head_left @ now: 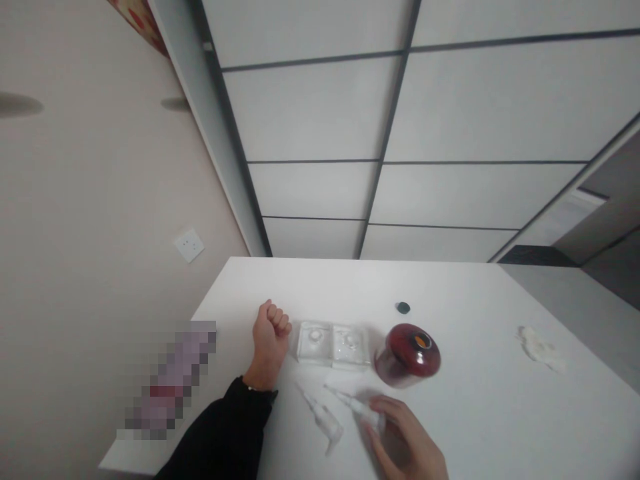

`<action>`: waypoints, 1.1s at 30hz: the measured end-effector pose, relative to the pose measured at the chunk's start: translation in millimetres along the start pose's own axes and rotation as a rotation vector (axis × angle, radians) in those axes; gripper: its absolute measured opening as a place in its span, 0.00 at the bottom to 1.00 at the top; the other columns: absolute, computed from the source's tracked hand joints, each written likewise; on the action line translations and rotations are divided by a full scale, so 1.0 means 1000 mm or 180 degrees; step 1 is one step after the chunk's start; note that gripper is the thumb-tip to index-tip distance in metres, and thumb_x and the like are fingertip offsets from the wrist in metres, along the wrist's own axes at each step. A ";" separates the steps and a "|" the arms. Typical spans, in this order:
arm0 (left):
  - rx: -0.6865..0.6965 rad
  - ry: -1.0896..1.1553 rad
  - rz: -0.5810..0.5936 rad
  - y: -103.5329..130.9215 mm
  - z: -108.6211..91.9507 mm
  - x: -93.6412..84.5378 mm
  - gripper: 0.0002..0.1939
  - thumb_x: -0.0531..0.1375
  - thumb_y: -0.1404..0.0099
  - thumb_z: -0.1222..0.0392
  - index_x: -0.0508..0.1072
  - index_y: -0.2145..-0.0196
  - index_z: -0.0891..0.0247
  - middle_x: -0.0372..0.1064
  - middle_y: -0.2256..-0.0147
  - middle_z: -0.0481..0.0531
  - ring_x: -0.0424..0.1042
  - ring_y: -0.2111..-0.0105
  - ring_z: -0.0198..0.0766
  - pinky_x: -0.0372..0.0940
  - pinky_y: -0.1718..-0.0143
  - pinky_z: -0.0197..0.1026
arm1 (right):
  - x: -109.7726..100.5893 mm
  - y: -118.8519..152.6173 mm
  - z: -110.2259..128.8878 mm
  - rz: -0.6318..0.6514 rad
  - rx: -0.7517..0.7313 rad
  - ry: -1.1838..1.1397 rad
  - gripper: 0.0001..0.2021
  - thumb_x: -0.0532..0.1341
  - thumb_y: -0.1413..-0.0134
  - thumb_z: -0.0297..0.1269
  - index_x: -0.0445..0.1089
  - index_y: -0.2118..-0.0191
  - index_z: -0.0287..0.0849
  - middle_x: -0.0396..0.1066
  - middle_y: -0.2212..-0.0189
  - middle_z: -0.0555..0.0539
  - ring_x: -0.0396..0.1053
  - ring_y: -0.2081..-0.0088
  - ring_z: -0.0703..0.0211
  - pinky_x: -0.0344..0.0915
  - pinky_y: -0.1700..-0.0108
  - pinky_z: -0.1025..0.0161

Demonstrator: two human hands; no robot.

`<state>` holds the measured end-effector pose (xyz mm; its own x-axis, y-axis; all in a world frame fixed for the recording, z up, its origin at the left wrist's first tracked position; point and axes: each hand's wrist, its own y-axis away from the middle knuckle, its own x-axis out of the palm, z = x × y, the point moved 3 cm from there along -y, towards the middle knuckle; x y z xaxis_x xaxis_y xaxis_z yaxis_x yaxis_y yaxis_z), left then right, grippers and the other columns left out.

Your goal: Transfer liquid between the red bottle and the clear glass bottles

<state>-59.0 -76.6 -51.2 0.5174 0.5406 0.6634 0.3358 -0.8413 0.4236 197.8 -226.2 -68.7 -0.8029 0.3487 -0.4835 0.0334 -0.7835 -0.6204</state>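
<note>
My left hand rests on the white table as a fist, just left of two square clear glass-like dishes standing side by side. Each dish has a small round hollow in its middle. My right hand grips the wide end of a clear plastic dropper between thumb and fingers, its thin tip pointing up and left. A second clear dropper of similar shape lies to the left of it. Just beyond my right hand stands a dark red, glossy rounded jar with an orange-yellow opening on top.
A small dark round disc lies behind the jar. Crumpled white tissue is on the right side of the table. At the left edge is a pixelated purple-pink item. The wall bears a socket; white panels rise behind.
</note>
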 end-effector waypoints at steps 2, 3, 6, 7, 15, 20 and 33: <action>0.0006 -0.0006 0.0022 0.000 0.000 0.000 0.29 0.58 0.29 0.64 0.41 0.78 0.55 0.40 0.86 0.36 0.41 0.88 0.27 0.42 0.86 0.35 | 0.005 -0.004 -0.001 0.0045 0.0004 0.0049 0.14 0.61 0.24 0.52 0.75 0.53 0.48 0.85 0.62 0.49 0.86 0.65 0.58 0.80 0.59 0.72; 0.0005 -0.0008 0.0034 -0.001 -0.001 0.000 0.29 0.59 0.29 0.64 0.41 0.78 0.55 0.40 0.86 0.36 0.42 0.88 0.28 0.42 0.86 0.36 | 0.006 -0.005 -0.002 0.0057 0.0014 0.0084 0.14 0.60 0.24 0.52 0.75 0.51 0.48 0.85 0.62 0.49 0.86 0.65 0.58 0.80 0.58 0.73; -0.0009 -0.0008 0.0068 -0.001 0.000 0.000 0.29 0.59 0.29 0.64 0.41 0.78 0.55 0.40 0.85 0.36 0.42 0.88 0.28 0.43 0.86 0.36 | 0.010 -0.002 -0.005 0.0083 0.0001 0.0168 0.15 0.60 0.23 0.52 0.74 0.47 0.47 0.86 0.59 0.48 0.86 0.63 0.57 0.80 0.57 0.72; -0.0013 -0.0005 0.0073 -0.001 0.000 0.000 0.29 0.59 0.29 0.64 0.41 0.78 0.55 0.40 0.85 0.36 0.42 0.88 0.28 0.43 0.86 0.36 | 0.011 0.000 -0.006 0.0098 -0.0016 0.0184 0.16 0.59 0.23 0.52 0.74 0.46 0.46 0.86 0.57 0.47 0.86 0.62 0.56 0.80 0.56 0.70; 0.0007 -0.0012 0.0033 0.000 -0.001 0.003 0.28 0.55 0.26 0.65 0.42 0.79 0.56 0.42 0.87 0.37 0.43 0.89 0.27 0.42 0.86 0.36 | 0.012 0.012 -0.020 0.0176 -0.0073 0.0235 0.20 0.63 0.27 0.41 0.69 0.35 0.42 0.80 0.43 0.38 0.82 0.45 0.45 0.81 0.46 0.57; 0.0040 -0.0055 0.0042 0.001 -0.001 0.005 0.28 0.55 0.26 0.65 0.42 0.79 0.56 0.42 0.86 0.37 0.43 0.89 0.27 0.42 0.86 0.36 | 0.009 0.015 -0.020 0.0097 -0.0013 0.0171 0.16 0.62 0.26 0.36 0.71 0.38 0.43 0.81 0.46 0.38 0.82 0.46 0.46 0.81 0.45 0.55; 0.0126 -0.0192 0.0007 -0.002 0.000 -0.003 0.28 0.58 0.28 0.64 0.46 0.80 0.57 0.42 0.86 0.37 0.43 0.88 0.28 0.45 0.85 0.36 | 0.001 0.008 -0.016 0.0223 0.0046 -0.0144 0.10 0.61 0.25 0.37 0.78 0.46 0.48 0.84 0.54 0.44 0.85 0.54 0.51 0.82 0.51 0.63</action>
<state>-61.4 -76.8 -54.1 0.5643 0.5389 0.6254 0.3648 -0.8423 0.3967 206.6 -223.8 -84.1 -0.8250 0.2693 -0.4969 0.0822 -0.8126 -0.5769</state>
